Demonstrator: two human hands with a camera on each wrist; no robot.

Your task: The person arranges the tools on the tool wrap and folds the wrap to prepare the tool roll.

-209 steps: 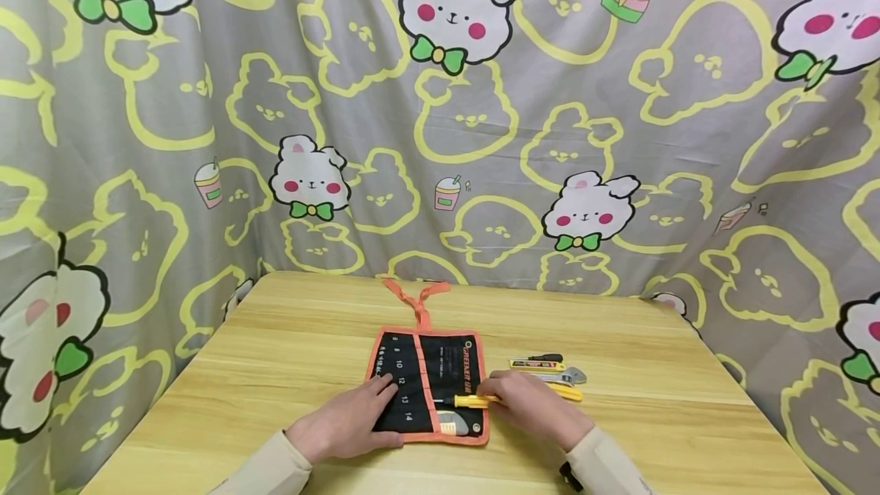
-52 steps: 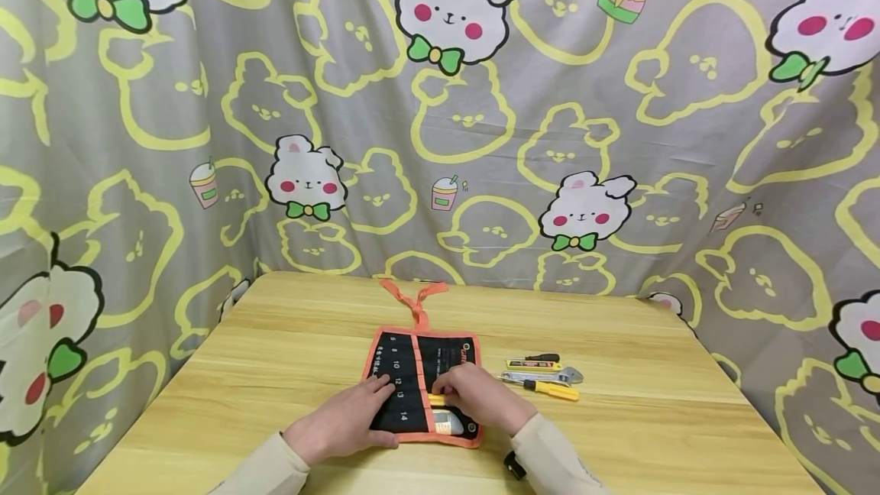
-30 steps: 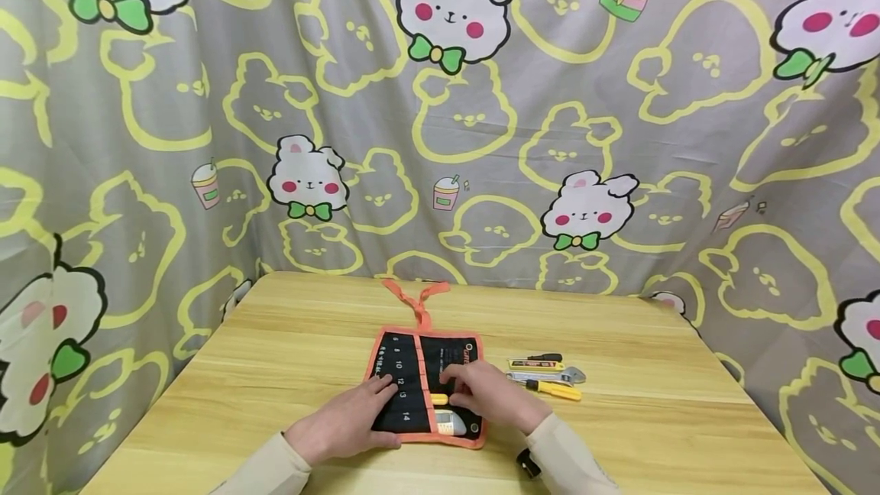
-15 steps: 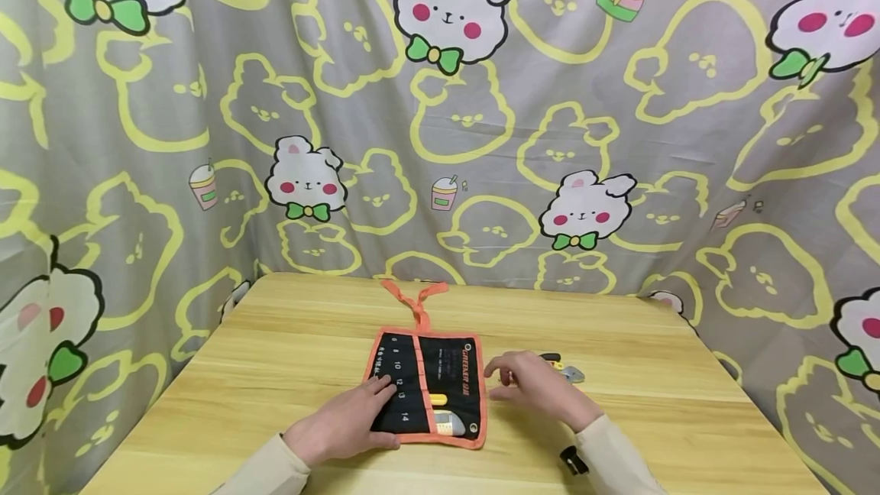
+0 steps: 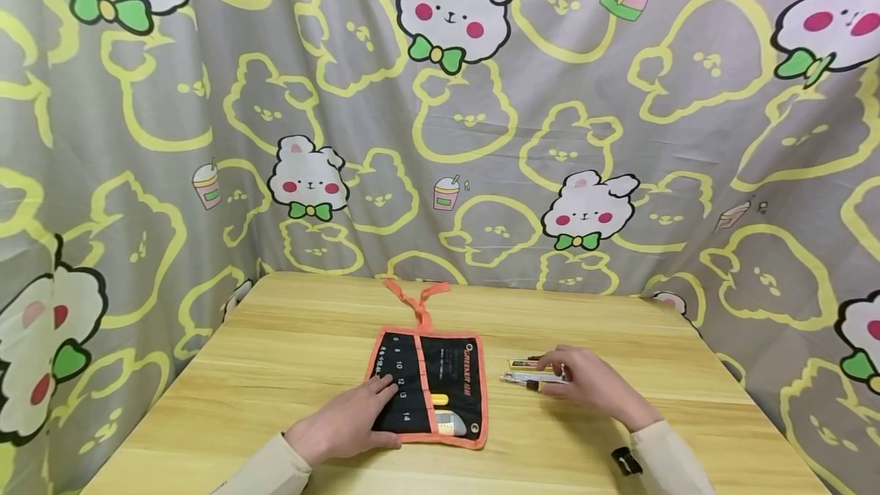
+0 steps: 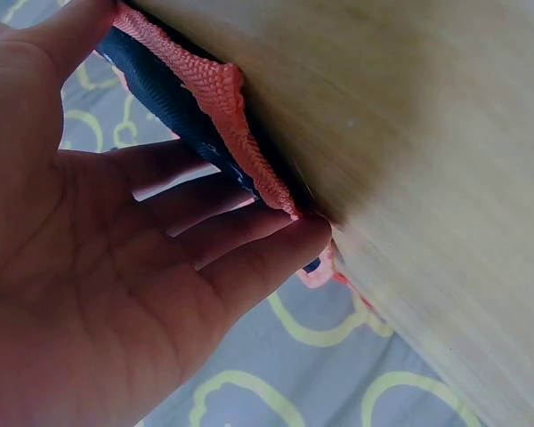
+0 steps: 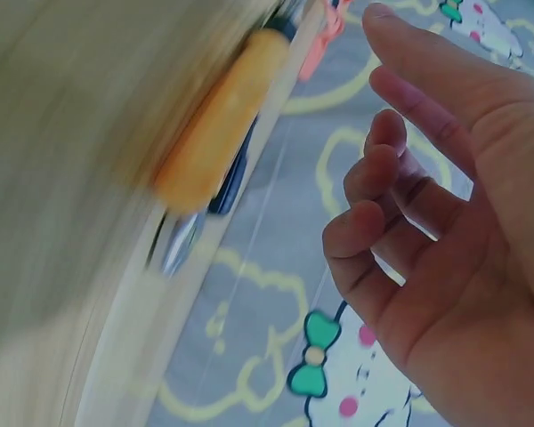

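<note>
A black tool pouch (image 5: 450, 365) with orange edging lies flat on the table. My left hand (image 5: 344, 420) rests on its left part with fingers extended. In the left wrist view those fingers touch the pouch's orange edge (image 6: 218, 98). A yellow handle end (image 5: 438, 399) and a grey-and-yellow utility knife (image 5: 450, 423) stick out of the pouch's slots. My right hand (image 5: 598, 384) hovers over the loose tools, fingers loosely bent and holding nothing. Below it lie a yellow-handled screwdriver (image 7: 222, 124) and an adjustable wrench (image 5: 516, 377), both partly hidden in the head view.
Behind the wrench lies a yellow flat tool (image 5: 522, 364), partly covered by the right hand. Orange tie straps (image 5: 419, 304) stretch from the pouch toward the table's back edge. A patterned curtain (image 5: 474, 121) surrounds the wooden table (image 5: 275, 342).
Earlier my right hand put a yellow-handled screwdriver into a pouch slot. It has since let go and moved right, over the loose tools. My left hand has stayed on the pouch.
</note>
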